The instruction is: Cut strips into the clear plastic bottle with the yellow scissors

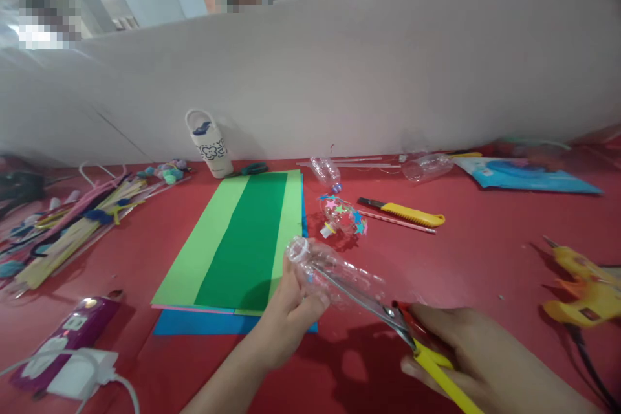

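My left hand [298, 310] is closed around the neck end of a clear plastic bottle [354, 275], whose open mouth points up and to the left. In my right hand [460, 336] is a pair of scissors [369, 304] with yellow and red handles. Their blades lie against the bottle's side near its neck; whether they are inside or outside the plastic I cannot tell. Just beyond the bottle lies a cut bottle piece [343, 217] decorated with coloured star stickers. Left of my left hand is a stack of green paper sheets [247, 239] over a blue sheet [204, 323].
A yellow cutter knife [407, 212] and a pencil [398, 221] lie beyond the bottle. At right rests a yellow glue gun [582, 284] with a cord. A white tumbler [209, 145] stands by the partition [339, 77]. At left are craft sticks [77, 233] and a purple power strip [68, 336].
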`<state>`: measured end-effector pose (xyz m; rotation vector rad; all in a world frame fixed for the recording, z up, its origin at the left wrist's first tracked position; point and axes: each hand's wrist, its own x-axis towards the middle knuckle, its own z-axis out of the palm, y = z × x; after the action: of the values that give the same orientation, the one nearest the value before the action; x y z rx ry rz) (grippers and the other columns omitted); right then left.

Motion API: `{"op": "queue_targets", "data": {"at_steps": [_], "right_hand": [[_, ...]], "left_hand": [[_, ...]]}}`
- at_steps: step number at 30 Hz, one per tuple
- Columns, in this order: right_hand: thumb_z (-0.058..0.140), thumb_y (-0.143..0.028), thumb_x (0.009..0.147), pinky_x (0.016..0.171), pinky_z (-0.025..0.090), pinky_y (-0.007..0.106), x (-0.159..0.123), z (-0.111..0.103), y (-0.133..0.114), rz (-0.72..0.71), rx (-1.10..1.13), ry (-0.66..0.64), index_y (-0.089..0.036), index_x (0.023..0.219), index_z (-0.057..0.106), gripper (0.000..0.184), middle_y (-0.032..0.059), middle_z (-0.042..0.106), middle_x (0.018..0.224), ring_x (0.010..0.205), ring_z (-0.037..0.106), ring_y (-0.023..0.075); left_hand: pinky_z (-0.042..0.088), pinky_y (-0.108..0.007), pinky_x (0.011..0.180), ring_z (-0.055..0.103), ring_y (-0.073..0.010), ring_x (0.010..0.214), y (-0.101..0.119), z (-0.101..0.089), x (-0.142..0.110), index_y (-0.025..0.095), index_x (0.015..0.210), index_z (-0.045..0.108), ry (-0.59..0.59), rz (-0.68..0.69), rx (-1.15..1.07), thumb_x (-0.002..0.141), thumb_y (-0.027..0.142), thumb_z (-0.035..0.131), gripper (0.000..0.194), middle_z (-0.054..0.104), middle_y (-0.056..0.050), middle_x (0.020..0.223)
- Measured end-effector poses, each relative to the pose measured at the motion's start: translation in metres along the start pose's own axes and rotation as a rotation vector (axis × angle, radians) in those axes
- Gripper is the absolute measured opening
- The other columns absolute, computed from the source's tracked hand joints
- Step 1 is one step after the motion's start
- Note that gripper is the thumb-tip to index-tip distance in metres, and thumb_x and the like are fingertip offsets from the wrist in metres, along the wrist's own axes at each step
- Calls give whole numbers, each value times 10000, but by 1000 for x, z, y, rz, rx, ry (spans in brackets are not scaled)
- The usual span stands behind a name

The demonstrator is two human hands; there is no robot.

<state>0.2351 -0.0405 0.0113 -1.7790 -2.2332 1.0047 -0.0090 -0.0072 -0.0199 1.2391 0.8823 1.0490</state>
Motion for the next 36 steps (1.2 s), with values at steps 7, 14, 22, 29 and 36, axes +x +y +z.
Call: {"op": "queue_targets", "data": {"at_steps": [7, 14, 22, 29, 36], "right_hand": [[588, -487, 820, 644, 420, 346, -2, 0, 1, -3, 31, -28, -235, 830, 542, 256, 54, 692, 824, 692, 601, 255], [587, -501, 813, 665, 425, 353, -2, 0, -1, 60, -14, -31, -231, 796, 553, 272, 76, 694, 804, 698, 621, 271], [577, -512, 798, 625, 400, 327, -1, -1, -1, 40, 25, -21, -239, 819, 549, 275, 66, 698, 823, 689, 609, 259], [582, -501, 794, 594, 350, 313, 2, 0, 1, 60, -59, -20, -239, 754, 520, 271, 61, 689, 755, 653, 576, 248], [595, -517, 739, 573, 317, 306, 4, -3, -3, 101, -106, 8, -248, 738, 481, 292, 40, 656, 720, 622, 512, 228]], "left_hand": [[368, -460, 1061, 523, -271, 1141, 0, 2, 0, 253, 1338, 434, -17, 23, -19, 822, 354, 617, 556, 575, -80, 1180], [341, -474, 1094, 499, -287, 1192, -3, 1, 1, 264, 1366, 426, 7, 33, -33, 813, 376, 641, 604, 559, -88, 1239], [373, -451, 1071, 507, -285, 1190, -1, 2, 2, 250, 1275, 516, 1, 62, -25, 816, 398, 647, 499, 562, -86, 1241], [449, -427, 982, 531, -284, 1167, 0, 3, 2, 265, 1290, 499, 23, 27, -166, 766, 342, 712, 571, 586, -78, 1223], [554, -389, 837, 615, -281, 1100, 17, 2, 8, 270, 1315, 475, 155, -18, -366, 750, 250, 658, 593, 623, -83, 1211]]}}
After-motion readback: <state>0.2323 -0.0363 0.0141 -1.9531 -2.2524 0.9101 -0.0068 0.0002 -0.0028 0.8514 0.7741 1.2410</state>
